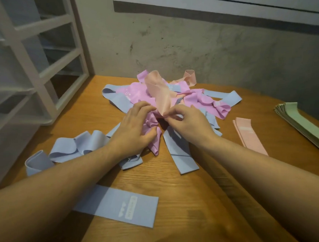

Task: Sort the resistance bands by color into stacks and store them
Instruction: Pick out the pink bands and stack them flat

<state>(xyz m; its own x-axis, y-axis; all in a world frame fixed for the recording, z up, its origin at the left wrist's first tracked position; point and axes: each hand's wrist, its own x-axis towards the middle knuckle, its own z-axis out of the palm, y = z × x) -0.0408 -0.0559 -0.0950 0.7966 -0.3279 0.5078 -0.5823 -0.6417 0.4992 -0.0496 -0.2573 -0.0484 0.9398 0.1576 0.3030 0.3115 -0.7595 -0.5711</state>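
The right hand [187, 124] pinches the near end of a peach band [159, 92] between thumb and fingertips. The left hand [134, 128], fingers loosely spread, presses flat on the mixed pile [207, 102] of pink and blue bands. The peach band is glossy and twisted, its long axis running up and away from the hands over the pile. A flat peach band [249, 135] lies right; green bands [301, 123] are stacked at the table's [197, 204] right edge; a blue band [125, 207] lies nearest.
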